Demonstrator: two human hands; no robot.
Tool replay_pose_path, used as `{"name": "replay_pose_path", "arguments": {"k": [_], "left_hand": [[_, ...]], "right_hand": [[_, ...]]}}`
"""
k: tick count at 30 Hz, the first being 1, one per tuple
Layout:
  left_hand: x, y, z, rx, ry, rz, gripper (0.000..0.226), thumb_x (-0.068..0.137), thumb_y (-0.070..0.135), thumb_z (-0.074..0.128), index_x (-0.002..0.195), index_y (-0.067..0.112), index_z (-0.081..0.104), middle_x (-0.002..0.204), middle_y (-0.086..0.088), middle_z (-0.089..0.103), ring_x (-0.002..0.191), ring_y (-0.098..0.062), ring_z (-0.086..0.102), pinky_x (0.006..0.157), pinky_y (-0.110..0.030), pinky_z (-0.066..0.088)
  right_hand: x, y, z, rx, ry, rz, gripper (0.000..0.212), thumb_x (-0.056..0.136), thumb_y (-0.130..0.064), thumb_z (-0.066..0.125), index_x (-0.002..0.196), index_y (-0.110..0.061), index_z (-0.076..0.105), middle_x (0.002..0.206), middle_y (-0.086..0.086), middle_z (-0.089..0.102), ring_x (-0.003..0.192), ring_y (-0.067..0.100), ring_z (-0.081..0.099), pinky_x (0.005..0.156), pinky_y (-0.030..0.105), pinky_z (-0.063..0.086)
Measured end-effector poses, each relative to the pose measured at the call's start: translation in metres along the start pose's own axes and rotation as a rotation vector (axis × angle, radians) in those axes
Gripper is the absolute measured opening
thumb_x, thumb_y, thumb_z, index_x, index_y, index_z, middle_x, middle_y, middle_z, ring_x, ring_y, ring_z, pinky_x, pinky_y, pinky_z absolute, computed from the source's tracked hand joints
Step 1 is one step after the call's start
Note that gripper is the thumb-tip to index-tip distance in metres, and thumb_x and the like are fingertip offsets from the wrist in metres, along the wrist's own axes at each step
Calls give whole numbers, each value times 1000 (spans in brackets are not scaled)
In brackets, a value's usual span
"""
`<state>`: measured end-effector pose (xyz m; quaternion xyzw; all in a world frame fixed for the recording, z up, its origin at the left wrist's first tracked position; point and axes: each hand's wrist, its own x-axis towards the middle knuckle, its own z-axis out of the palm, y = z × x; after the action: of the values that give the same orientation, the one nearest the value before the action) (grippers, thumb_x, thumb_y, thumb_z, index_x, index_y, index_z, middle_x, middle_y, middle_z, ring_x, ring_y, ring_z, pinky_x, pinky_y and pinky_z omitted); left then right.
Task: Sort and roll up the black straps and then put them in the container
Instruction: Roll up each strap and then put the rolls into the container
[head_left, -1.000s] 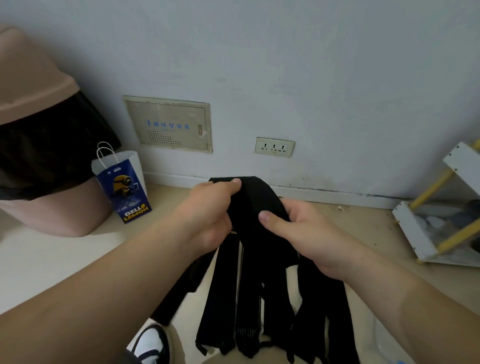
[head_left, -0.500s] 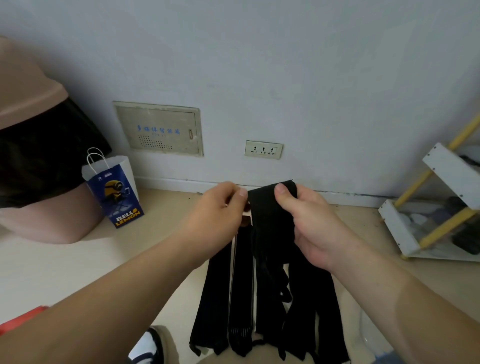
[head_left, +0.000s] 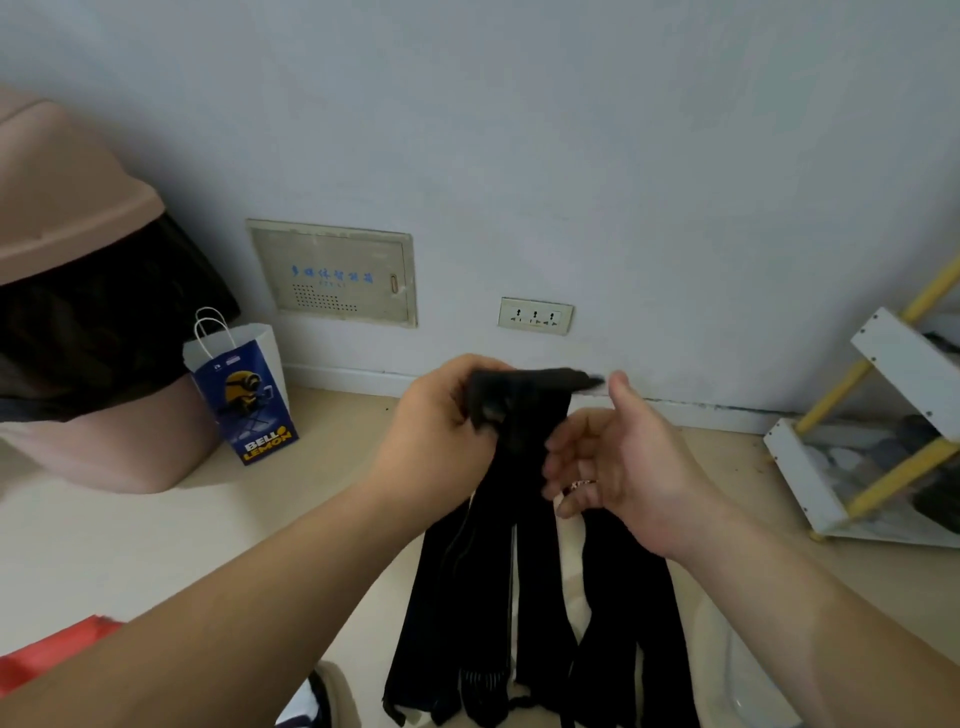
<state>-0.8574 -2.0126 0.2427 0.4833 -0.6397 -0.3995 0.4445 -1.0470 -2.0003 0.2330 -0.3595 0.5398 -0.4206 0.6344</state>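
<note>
Since the earlier frame the right hand has let go and spread open beside the black straps, which hang from the left hand, clamped on their top ends. Best pinch one strap near the top and draw it free slowly, avoiding tangles.

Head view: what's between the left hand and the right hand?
The folded top of the black straps, gripped by the left hand; the right hand is open beside it. Head view only.
</note>
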Motion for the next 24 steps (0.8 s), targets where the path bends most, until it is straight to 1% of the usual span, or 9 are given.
{"name": "replay_pose_path", "arguments": {"k": [1,3,5,8,13,16,19,22,24], "left_hand": [[0,1,-1,-50,10,-43,31,98,-7,57,93,20,72,73,10,74,68,3,67,66,-13,51],[-1,2,-1,-158,9,-132,21,105,9,57,99,20,73,87,4,80,83,-8,76,76,-27,60],[-1,2,-2,-241,-19,-202,22,106,9,56,110,20,74,99,2,81,96,-14,78,89,-36,62],[-5,2,-1,-304,-120,-224,27,106,4,54,121,17,72,108,-3,81,104,-16,77,96,-37,61],[-12,2,-4,-270,-238,-195,26,109,7,51,125,19,67,99,6,81,90,-5,77,71,-16,56],[-14,2,-6,-229,-268,-205,24,111,16,48,123,24,68,98,7,79,86,-5,75,66,-19,57],[-13,2,-10,-234,-281,-228,24,112,23,48,122,23,70,109,-7,78,91,-16,76,74,-33,64],[-12,6,-14,-266,-311,-246,27,113,21,45,125,19,69,110,-9,78,91,-19,76,77,-35,65],[-13,6,-14,-278,-337,-256,30,114,21,41,127,15,68,115,-14,77,99,-31,75,79,-37,65]], "right_hand": [[2,2,-1,-34,34,-85,54,110,-46,37,86,-5,62,72,20,62,59,31,61,53,36,49],[5,6,-3,-44,73,-213,17,92,-20,55,97,-5,62,81,21,63,69,30,63,58,38,52],[3,6,1,-78,43,-285,37,78,-18,58,112,-8,68,97,16,74,85,28,73,68,37,56],[-3,6,12,-100,18,-291,21,100,-25,64,117,-17,72,112,10,79,104,26,77,78,39,59],[-6,10,19,-109,46,-252,21,112,-27,51,122,-21,68,114,8,80,109,27,77,96,50,60],[-7,9,19,-141,57,-283,17,110,-27,55,118,-21,70,109,7,80,108,27,77,95,47,61],[-6,7,16,-153,66,-303,15,109,-26,58,112,-22,71,105,8,79,103,27,77,88,44,62],[-8,6,16,-167,59,-329,15,109,-23,58,109,-24,72,101,7,79,93,24,77,78,38,60],[-8,5,15,-157,57,-334,15,109,-21,57,109,-24,72,100,11,79,88,25,77,73,39,61]]}}
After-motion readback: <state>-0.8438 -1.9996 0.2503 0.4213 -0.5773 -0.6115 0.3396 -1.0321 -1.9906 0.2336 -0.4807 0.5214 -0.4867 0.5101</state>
